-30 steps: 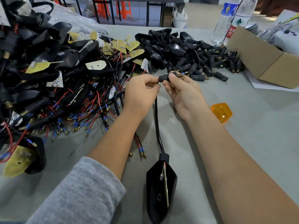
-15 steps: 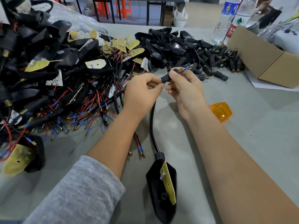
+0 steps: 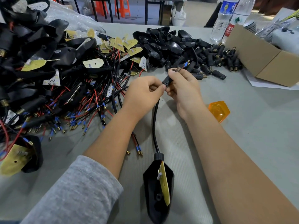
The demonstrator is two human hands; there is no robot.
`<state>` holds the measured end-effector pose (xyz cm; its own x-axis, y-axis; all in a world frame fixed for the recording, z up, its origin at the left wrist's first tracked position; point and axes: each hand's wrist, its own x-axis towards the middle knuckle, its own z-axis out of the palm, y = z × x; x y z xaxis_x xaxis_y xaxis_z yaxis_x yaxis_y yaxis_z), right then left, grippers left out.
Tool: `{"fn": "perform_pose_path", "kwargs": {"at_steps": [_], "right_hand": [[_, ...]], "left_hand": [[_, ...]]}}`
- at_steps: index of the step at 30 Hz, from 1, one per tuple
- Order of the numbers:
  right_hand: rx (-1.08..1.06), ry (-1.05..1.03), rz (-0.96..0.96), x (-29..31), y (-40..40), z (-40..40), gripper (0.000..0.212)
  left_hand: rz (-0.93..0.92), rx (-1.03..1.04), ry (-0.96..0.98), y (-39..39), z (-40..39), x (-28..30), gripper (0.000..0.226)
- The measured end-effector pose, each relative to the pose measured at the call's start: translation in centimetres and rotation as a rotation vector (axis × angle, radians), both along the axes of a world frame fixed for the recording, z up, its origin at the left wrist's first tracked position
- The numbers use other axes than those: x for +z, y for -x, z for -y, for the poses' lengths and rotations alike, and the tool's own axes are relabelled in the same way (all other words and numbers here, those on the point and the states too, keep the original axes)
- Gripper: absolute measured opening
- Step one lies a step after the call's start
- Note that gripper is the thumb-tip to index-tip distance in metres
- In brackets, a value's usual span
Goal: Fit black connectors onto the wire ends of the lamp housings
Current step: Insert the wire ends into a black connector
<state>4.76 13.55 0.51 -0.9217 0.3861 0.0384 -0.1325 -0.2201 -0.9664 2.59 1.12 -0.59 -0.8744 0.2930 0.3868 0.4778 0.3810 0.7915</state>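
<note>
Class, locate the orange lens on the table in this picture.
In the head view the orange lens lies on the grey table, right of the right hand and nearer than the cardboard box.

The right hand covers most of the black connector, and the cable vanishes between both hands at about 12 o'clock from the lamp housing, so the joint itself cannot be seen. The housing's lower tip is cut off by the bottom edge at 6 o'clock. At 9 o'clock the pile of wired housings runs past the left edge, and the bottles at 1 o'clock lose their tops
</note>
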Motion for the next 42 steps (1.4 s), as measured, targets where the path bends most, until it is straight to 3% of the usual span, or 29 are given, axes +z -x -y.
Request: {"fn": "perform_pose_path", "kwargs": {"at_steps": [3,7,10,25,31,42], "right_hand": [[0.002,0.009,0.006,-0.06,0.03,-0.01,0.011],[-0.023,0.110,-0.011,0.00,-0.04,-0.28,0.012],[-0.064,0.182,-0.007,0.15,-0.02,-0.66,0.009],[-0.075,-0.060,0.018,-0.21,0.20,-0.69,0.018],[-0.002,-0.014,-0.001,0.05,-0.17,-0.59,0.009],[0.151,-0.011,-0.040,0.30,-0.64,-0.31,0.013]], "left_hand": [[0.006,-0.010,-0.021,-0.19,-0.04,0.16,0.022],[0.112,-0.005,0.001,-0.06,-0.02,0.17,0.011],[0.133,-0.044,0.062,-0.01,0.02,0.09,0.018],[0.060,-0.086,0.009,-0.08,0.26,0.25,0.016],[0.037,-0.013,0.035,0.30,0.40,0.16,0.018],[0.114,-0.074,0.008,0.43,0.35,0.26,0.021]]}}
